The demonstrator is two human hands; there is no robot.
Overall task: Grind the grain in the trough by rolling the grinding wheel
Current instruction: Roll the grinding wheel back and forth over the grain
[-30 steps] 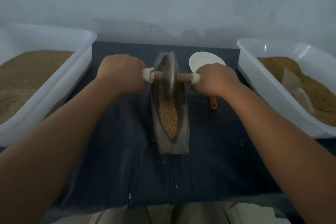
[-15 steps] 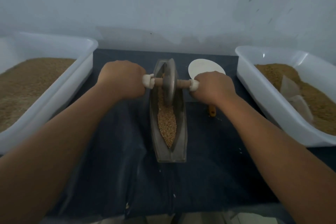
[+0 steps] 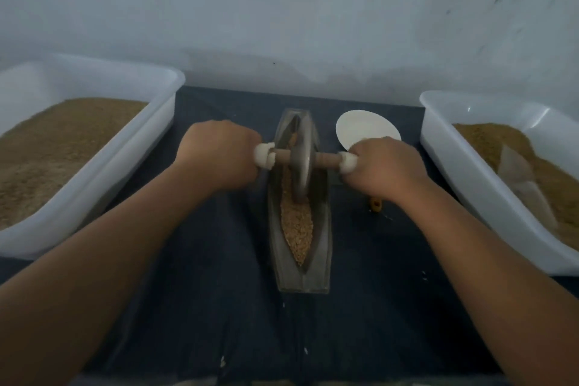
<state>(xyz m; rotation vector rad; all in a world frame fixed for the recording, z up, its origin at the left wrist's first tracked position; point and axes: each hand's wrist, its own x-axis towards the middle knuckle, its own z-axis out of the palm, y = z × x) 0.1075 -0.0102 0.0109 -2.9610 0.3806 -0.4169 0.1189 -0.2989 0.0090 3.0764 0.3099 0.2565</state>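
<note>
- The desk (image 3: 203, 307), under a dark cloth, is carrying everything. A white tub (image 3: 163, 103) of brown grain is sitting at the left edge, and a second white tub (image 3: 463, 160) at the right.
- The metal trough (image 3: 324, 260) is lying lengthwise between the tubs, pointing away from the person. It needs to stay put, so the push is best going straight along it, not sideways.
- The left hand (image 3: 219, 157) is clenching the left end of the wooden axle (image 3: 326, 159). The right hand (image 3: 387, 166) is grasping the right end. Both are closing just outside the white end caps.
- Keeping both hands level and pressing down evenly should be holding the wheel upright in the groove.
- The grinding wheel (image 3: 302, 166) is standing on edge in the far half of the trough, with its lower rim biting into the grain.
- The grain (image 3: 297, 229) is lying mostly in the near half, looking whole. The stroke should probably be carrying on to the near tip.
- A white dish (image 3: 366, 128) is sitting behind the right hand, and a small orange object (image 3: 375, 204) is lying just beside that wrist.
- Compared with a second ago, the wheel is sitting a little nearer the person, away from the far tip. The hands are gripping as before, and the whole scene is sitting lower in view.
</note>
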